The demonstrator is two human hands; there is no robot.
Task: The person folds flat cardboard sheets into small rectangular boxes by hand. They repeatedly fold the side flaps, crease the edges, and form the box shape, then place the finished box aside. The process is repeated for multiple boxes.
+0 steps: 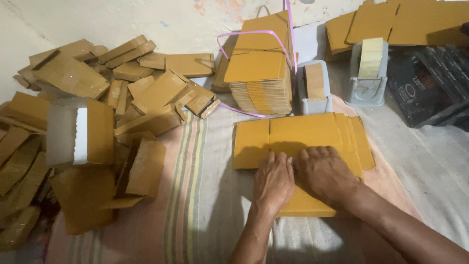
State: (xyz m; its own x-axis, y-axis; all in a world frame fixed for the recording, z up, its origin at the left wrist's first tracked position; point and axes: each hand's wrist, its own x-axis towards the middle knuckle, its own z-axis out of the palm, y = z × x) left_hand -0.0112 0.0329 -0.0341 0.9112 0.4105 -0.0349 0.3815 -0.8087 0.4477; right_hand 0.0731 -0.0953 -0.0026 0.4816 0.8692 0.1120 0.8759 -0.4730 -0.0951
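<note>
a flat cardboard sheet is pressed under both open palms, left hand and right hand; folded boxes are heaped leftward, tape dispensers behind.

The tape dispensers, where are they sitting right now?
In the head view, two grey tape dispensers stand at the upper right, just right of the strapped stack of flat cardboard and beyond both hands.

Both hands, left and right, cover the middle of the flat cardboard sheet, hiding its lower fold lines; both forearms are cut off by the bottom edge; the heap of folded boxes runs past the left edge; the flat cartons at top right are cropped by the upper edge; the dark box is cut off at right, its print too blurred to make out.
</note>
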